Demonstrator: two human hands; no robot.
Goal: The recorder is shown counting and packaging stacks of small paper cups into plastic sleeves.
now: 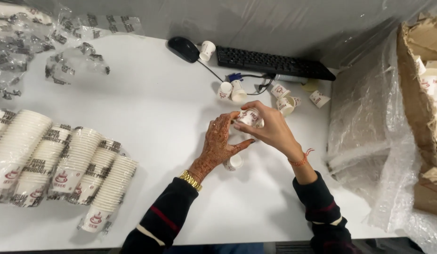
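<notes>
Both my hands meet over the middle of the white table (pixel 148 108). My right hand (pixel 271 128) grips a small white paper cup with red print (pixel 250 117), held on its side. My left hand (pixel 217 141), patterned with henna and wearing a gold bracelet, touches the same cup with its fingertips. Another small paper cup (pixel 234 162) lies on the table just below my left hand.
Several wrapped stacks of paper cups (pixel 63 164) lie at the left. Loose cups (pixel 232 90) are scattered near a black keyboard (pixel 272 62) and mouse (pixel 183 49). Empty plastic wrappers (pixel 49 42) sit far left. A cardboard box with cups (pixel 425 84) and plastic sheeting stand at the right.
</notes>
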